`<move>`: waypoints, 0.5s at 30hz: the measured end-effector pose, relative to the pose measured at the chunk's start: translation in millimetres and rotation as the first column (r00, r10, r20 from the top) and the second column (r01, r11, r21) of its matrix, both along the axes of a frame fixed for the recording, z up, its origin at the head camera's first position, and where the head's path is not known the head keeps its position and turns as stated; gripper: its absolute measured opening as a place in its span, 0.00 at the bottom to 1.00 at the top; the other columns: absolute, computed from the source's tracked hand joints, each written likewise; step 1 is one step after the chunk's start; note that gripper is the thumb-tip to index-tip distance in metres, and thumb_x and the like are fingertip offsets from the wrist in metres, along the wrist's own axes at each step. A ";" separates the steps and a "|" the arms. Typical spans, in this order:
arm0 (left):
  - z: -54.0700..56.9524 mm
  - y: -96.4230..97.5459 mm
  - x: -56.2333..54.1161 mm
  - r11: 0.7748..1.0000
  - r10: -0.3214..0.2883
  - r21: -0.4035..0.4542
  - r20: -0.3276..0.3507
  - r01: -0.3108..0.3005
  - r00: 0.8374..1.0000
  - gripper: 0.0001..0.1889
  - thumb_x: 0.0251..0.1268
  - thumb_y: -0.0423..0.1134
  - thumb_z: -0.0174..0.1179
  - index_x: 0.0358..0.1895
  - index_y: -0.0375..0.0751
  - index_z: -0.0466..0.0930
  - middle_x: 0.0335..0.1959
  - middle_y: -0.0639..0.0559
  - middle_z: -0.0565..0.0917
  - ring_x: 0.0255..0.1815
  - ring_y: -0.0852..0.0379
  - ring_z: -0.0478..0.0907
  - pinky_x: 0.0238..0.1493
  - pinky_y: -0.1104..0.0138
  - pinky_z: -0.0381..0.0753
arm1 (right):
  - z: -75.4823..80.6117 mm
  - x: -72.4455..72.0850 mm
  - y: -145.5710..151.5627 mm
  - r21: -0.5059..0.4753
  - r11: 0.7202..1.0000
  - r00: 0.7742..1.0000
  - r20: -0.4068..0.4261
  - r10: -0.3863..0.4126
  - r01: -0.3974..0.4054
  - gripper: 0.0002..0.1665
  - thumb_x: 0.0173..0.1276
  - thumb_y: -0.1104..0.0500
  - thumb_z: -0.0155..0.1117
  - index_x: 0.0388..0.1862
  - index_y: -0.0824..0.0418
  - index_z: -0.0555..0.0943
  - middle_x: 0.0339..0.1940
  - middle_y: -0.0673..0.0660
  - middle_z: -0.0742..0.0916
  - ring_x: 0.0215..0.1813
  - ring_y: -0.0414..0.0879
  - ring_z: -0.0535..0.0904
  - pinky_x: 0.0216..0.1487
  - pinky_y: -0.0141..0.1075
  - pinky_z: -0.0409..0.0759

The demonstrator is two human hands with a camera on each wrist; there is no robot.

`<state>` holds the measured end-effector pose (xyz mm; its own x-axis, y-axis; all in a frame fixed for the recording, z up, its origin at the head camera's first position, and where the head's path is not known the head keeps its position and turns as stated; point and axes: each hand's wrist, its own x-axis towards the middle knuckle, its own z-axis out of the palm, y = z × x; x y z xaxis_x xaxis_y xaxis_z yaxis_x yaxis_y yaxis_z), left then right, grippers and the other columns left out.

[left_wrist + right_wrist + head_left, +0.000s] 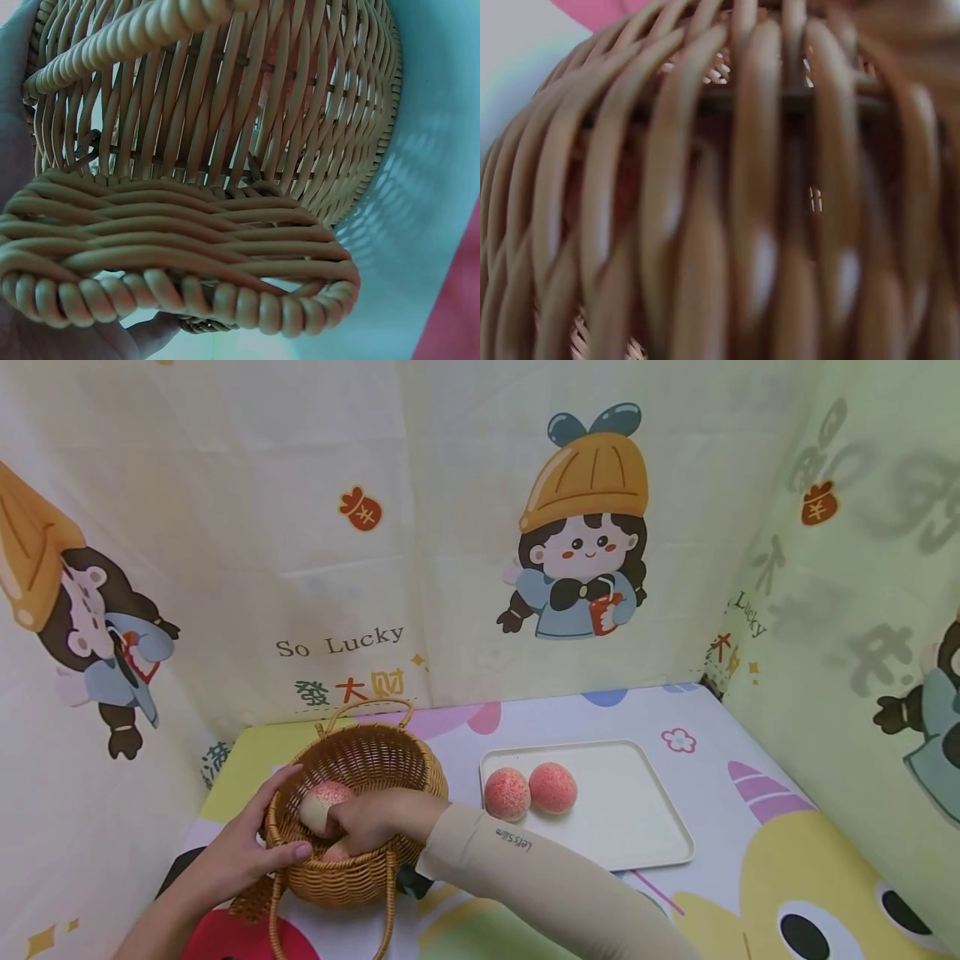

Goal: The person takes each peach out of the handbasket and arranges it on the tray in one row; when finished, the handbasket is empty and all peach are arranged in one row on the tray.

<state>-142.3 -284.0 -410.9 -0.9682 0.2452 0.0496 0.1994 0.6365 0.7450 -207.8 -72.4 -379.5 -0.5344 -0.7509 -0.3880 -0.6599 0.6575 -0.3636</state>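
Inside the round, brown woven wicker basket (352, 885) sits a pink-and-cream, peach-like ball (322, 803), just left of the right hand (375, 818) and right up against its knuckles as far as I can see. It's round, so no long axis to fuss over. The right hand is the nearer one; the left hand (247, 843) is outside, gripping the left rim with its thumb hooked over. Whether the right fingers are grasping anything I honestly can't tell (they're bent down behind the hand and the wicker).

Headcount: one basket, one white rectangular tray (630, 810) well to its right, and two balls on that, a speckled pink ball (507, 794) and a smoother pink ball (553, 788). In the basket, one for sure (maybe another, there's a pinkish patch under the hand).
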 end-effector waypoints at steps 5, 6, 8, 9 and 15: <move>-0.5 0.0 0.4 1.000 0.000 -0.004 -0.003 0.000 1.000 0.53 0.62 0.43 0.71 0.83 0.59 0.43 0.79 0.30 0.48 0.69 0.20 0.59 0.49 0.38 0.80 | -2.2 2.5 -1.2 0.088 0.996 0.999 -0.044 0.001 0.003 0.23 0.75 0.38 0.58 0.55 0.50 0.86 0.50 0.43 0.86 0.54 0.35 0.80 0.56 0.28 0.74; -0.4 0.0 0.7 1.000 0.002 -0.005 -0.001 -0.002 1.000 0.53 0.62 0.43 0.71 0.83 0.59 0.43 0.79 0.30 0.48 0.69 0.20 0.59 0.48 0.38 0.80 | -2.6 2.9 -1.2 0.090 0.996 0.999 -0.040 0.002 0.002 0.23 0.75 0.38 0.58 0.55 0.50 0.86 0.50 0.44 0.86 0.54 0.35 0.80 0.56 0.28 0.74; -0.3 0.3 1.4 1.000 0.003 -0.007 -0.004 -0.003 1.000 0.53 0.62 0.43 0.71 0.83 0.59 0.43 0.79 0.29 0.48 0.69 0.20 0.59 0.49 0.38 0.80 | -3.5 3.4 -1.2 0.087 0.996 1.000 -0.022 0.002 0.000 0.24 0.76 0.38 0.56 0.57 0.51 0.85 0.52 0.44 0.86 0.55 0.35 0.79 0.57 0.27 0.73; 0.0 0.6 1.7 1.000 0.003 -0.007 -0.004 -0.003 1.000 0.53 0.62 0.43 0.71 0.83 0.59 0.43 0.79 0.29 0.48 0.69 0.20 0.59 0.49 0.38 0.80 | -3.8 3.7 -1.1 0.087 0.996 1.000 -0.014 -0.002 0.004 0.24 0.76 0.38 0.56 0.57 0.51 0.84 0.52 0.44 0.85 0.55 0.35 0.79 0.57 0.27 0.73; 1.6 2.3 2.4 1.000 0.004 -0.001 0.011 -0.004 1.000 0.53 0.62 0.44 0.71 0.83 0.59 0.42 0.79 0.29 0.47 0.69 0.18 0.58 0.47 0.37 0.81 | -2.8 5.6 1.5 0.045 0.995 0.994 -0.058 -0.092 0.094 0.24 0.71 0.35 0.61 0.54 0.49 0.82 0.48 0.44 0.85 0.51 0.37 0.80 0.52 0.30 0.76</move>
<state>-140.0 -281.7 -409.3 -0.9697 0.2413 0.0386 0.1884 0.6377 0.7468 -202.2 -70.9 -382.2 -0.6230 -0.6783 -0.3895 -0.6136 0.7327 -0.2945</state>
